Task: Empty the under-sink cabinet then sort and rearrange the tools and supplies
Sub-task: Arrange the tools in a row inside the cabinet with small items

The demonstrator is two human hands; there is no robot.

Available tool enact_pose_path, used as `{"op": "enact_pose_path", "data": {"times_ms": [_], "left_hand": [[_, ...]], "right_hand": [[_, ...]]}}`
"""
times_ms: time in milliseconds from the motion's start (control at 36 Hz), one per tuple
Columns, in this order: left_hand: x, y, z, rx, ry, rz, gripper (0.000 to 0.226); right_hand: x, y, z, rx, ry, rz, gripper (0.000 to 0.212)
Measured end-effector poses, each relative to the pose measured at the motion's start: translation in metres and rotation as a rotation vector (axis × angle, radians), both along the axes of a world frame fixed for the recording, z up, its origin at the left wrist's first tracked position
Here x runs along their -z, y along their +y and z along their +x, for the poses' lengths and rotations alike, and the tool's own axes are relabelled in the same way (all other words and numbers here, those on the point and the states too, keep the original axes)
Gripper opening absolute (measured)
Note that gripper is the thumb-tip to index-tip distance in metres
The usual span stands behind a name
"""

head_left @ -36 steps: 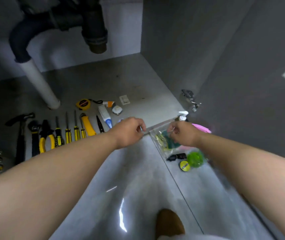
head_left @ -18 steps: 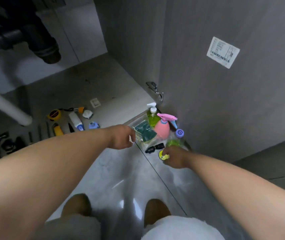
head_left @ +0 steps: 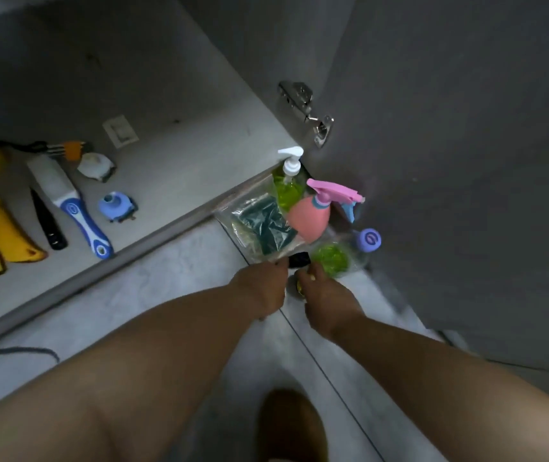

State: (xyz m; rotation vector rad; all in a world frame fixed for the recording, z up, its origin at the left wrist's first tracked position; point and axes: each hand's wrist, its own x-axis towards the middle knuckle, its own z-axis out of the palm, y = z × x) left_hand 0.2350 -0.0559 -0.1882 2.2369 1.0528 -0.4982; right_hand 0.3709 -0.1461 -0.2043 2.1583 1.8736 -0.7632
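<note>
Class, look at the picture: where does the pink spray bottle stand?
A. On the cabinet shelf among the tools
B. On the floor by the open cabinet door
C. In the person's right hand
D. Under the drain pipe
B: the pink spray bottle stands on the floor beside the cabinet door, next to the soap bottle, off the shelf.

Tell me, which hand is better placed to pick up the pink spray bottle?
Probably the right hand: it is on the side of the pink spray bottle, near the green scrubber. The left hand is at the plastic bag.
</note>
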Motion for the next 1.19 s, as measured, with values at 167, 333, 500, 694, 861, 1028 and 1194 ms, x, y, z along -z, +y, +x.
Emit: {"op": "enact_pose_path", "data": {"times_ms": [167,333,500,694,861,1028,1194], "left_hand": [[0.019,-0.006,0.008,-0.056,0.041,0.189,0.031],[0.013,-0.009,-0.013,-0.108,-0.067,0.127,0.017],[-0.042,0.006,-0.033,-0.272,-0.243,-0.178,0.013],[-0.139,0.037,-0.053,-0.249,-0.263,0.063,0.012],[-0.185,0.072,-0.108,-0.321,-0.182,0.294,0.016],[-0.164,0.117,-0.173,-0.572,-0.210,0.253,0.018],[-0.127,0.162,-0.205,-0.708,-0.229,0.283,0.021]], "right_hand": [[0.003,-0.008,-0.003,-0.019,-0.053,0.010,0.045],[-0.014,-0.014,-0.005,0.064,0.031,0.104,0.053],[-0.049,-0.017,-0.007,0.021,0.093,0.105,0.055],[-0.130,0.028,-0.012,-0.195,0.065,0.181,0.047],[-0.193,0.087,-0.042,-0.154,0.067,0.280,0.041],[-0.176,0.140,-0.090,-0.052,0.179,0.327,0.042],[-0.127,0.183,-0.134,0.039,0.306,0.333,0.041]]}}
